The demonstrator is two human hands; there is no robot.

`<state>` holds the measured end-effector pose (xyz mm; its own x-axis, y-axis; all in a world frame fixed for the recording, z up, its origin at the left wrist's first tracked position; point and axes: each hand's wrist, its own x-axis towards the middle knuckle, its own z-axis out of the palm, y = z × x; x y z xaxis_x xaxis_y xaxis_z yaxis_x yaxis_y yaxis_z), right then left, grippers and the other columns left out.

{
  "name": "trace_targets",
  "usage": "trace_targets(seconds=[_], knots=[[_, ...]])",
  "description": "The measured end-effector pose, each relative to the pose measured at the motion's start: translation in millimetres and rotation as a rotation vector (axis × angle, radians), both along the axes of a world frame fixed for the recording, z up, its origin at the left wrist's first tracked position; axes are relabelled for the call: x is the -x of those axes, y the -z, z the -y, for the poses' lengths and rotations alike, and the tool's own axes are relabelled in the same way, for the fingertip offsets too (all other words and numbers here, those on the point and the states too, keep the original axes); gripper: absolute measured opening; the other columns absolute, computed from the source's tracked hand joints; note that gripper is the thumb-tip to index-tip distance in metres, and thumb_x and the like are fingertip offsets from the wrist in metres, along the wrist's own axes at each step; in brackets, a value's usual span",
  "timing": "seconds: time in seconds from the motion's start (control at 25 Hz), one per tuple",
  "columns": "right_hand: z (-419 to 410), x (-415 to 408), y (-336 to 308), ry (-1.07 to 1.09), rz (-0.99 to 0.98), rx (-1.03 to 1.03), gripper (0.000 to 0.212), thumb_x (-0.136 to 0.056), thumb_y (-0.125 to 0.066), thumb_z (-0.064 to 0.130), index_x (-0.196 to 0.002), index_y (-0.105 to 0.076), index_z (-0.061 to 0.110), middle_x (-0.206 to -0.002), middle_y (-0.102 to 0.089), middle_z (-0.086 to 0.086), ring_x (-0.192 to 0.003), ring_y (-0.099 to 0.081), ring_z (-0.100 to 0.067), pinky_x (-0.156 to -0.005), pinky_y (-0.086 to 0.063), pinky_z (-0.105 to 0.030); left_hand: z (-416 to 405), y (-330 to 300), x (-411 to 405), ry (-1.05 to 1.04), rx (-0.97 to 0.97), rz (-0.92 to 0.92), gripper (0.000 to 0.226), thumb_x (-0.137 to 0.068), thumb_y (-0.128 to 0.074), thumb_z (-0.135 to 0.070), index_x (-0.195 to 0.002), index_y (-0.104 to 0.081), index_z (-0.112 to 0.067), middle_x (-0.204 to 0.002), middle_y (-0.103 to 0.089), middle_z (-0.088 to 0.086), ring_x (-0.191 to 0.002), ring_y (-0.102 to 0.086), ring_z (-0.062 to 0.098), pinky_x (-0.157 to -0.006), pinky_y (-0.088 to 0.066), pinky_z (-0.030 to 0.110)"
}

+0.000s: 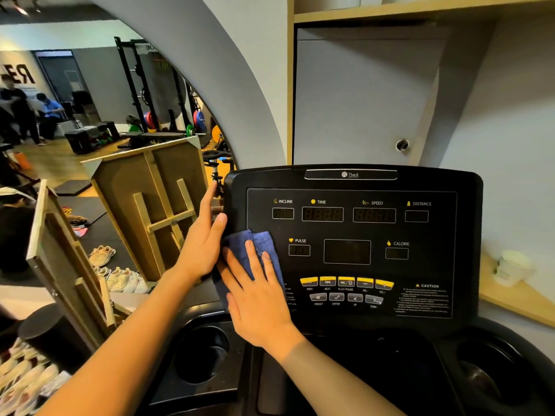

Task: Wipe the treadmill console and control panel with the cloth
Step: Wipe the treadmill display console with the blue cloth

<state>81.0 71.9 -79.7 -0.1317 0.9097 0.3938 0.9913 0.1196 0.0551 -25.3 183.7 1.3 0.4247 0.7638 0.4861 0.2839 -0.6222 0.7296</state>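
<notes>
A black treadmill console (354, 244) fills the middle, with dark displays above and a row of yellow and grey buttons (345, 288) below. A dark blue cloth (259, 244) lies flat against the console's left part. My right hand (255, 292) presses the cloth with spread fingers. My left hand (204, 238) grips the console's left edge, thumb on its front, touching the cloth's left side.
Two round cup holders (201, 355) (492, 373) sit below the console. A wooden shelf (516, 298) with a white cup (510, 267) is at the right. Wooden frames (150, 205) and several shoes (120, 277) stand at the left. A cupboard door (360, 100) is behind.
</notes>
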Motion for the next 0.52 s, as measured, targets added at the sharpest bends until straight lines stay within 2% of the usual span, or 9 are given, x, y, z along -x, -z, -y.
trace_targets(seconds=[0.12,0.32,0.52], knots=[[11,0,13,-0.020,0.020,0.027,0.070,-0.099,-0.040,0.039,-0.161,-0.011,0.020,-0.169,0.001,-0.003,-0.153,0.016,-0.036,-0.123,-0.010,-0.056,-4,-5,5,0.012,-0.056,0.013,0.059,-0.105,-0.033,-0.037,-0.157,-0.005,-0.038,-0.107,-0.057,-0.022,-0.087,-0.065,0.005,-0.075,-0.051,0.034],[19,-9,23,-0.074,0.087,0.059,0.073,-0.101,-0.041,0.038,-0.161,-0.004,0.022,-0.170,0.002,-0.002,-0.154,0.015,-0.034,-0.124,-0.006,-0.053,-5,-8,10,-0.012,-0.077,-0.013,0.061,-0.102,-0.034,-0.042,-0.157,-0.008,-0.038,-0.114,-0.053,-0.029,-0.096,-0.063,0.000,-0.078,-0.045,0.022],[27,-26,32,-0.097,0.132,0.087,0.082,-0.096,-0.053,0.039,-0.161,-0.006,0.026,-0.169,-0.002,0.001,-0.155,0.012,-0.031,-0.124,-0.005,-0.049,-5,-5,14,-0.023,-0.073,-0.032,0.059,-0.102,-0.036,-0.041,-0.156,-0.011,-0.039,-0.114,-0.056,-0.022,-0.093,-0.065,0.003,-0.076,-0.047,0.023]])
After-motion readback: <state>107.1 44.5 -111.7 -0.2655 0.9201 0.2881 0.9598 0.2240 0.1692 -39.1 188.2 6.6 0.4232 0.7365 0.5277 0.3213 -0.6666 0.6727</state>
